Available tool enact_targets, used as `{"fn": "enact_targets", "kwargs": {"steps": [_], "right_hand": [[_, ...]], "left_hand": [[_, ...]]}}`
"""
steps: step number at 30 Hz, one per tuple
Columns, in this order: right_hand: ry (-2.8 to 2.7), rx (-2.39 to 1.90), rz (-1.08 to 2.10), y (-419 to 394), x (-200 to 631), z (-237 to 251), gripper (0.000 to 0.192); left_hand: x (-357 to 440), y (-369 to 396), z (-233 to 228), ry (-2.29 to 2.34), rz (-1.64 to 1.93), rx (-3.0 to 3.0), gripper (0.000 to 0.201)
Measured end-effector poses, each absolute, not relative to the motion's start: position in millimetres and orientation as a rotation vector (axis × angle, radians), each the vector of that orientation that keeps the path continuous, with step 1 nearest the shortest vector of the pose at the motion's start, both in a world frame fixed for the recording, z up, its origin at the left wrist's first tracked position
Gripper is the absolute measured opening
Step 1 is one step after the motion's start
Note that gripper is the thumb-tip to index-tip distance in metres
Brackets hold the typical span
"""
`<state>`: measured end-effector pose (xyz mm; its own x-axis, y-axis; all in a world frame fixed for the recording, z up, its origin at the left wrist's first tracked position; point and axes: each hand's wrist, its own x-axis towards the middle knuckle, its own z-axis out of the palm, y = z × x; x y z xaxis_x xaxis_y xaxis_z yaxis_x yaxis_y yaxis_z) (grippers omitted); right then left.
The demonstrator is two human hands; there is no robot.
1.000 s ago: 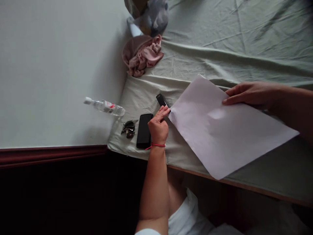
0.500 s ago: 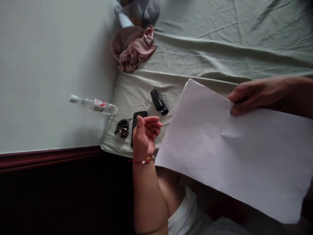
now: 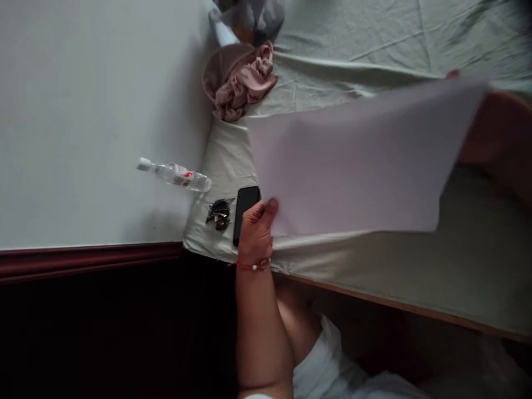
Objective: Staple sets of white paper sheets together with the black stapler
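Note:
A white sheet of paper (image 3: pixel 353 166) is held up over the cloth-covered surface, its far right part bent and blurred. My left hand (image 3: pixel 256 227), with a red beaded bracelet at the wrist, pinches its lower left corner, thumb on top. At the other end my right hand (image 3: pixel 482 130) is largely behind the sheet and smeared; a fingertip shows over the top edge, and it appears to grip the paper there. Beside my left hand lie a black phone (image 3: pixel 245 213), partly covered by the hand, and a bunch of keys (image 3: pixel 219 214).
A clear plastic bottle (image 3: pixel 177 174) with a white cap stands near the wall (image 3: pixel 103 111). Crumpled pink cloth (image 3: pixel 245 83) and a plastic bag (image 3: pixel 253 22) lie farther back on the pale green cloth (image 3: pixel 324 61). The surface's wooden edge (image 3: pixel 374 302) runs above my lap.
My left hand has closed on the paper's corner. The sheet has swung up and left, with my right hand now behind it. The black stapler has gone out of sight behind the paper.

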<state>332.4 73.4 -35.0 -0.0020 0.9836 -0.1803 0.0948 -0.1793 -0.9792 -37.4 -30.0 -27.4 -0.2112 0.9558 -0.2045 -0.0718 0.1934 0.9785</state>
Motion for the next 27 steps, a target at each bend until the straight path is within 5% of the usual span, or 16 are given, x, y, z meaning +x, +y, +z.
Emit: {"fn": "enact_targets", "kwargs": {"steps": [3, 5, 7, 12, 17, 27], "right_hand": [[-0.947, -1.179, 1.764, 75.8, 326.2, -38.5, 0.087], [-0.988, -1.12, 1.798, 73.7, 320.5, -44.5, 0.075], [-1.104, -1.118, 1.669, 70.5, 314.9, -52.6, 0.048], [-1.399, -1.458, 0.937, 67.4, 309.9, -64.3, 0.022], [-1.511, -1.66, 0.526, 70.4, 313.2, -57.0, 0.031], [-1.513, -1.526, 0.619, 75.4, 318.4, -63.4, 0.044]], "left_hand": [[-35.9, -22.3, -33.3, 1.429, 1.418, 0.842, 0.043], [-33.3, -18.9, -37.0, 1.427, 1.468, 0.813, 0.044], [-29.7, -17.3, -39.4, 1.426, 1.483, 0.796, 0.045], [-22.3, -18.8, -37.7, 1.386, 1.375, 0.832, 0.045], [-19.3, -20.8, -35.5, 1.441, 1.184, 0.905, 0.043], [-5.2, -16.0, -35.5, 1.583, 1.303, 0.804, 0.052]]}}
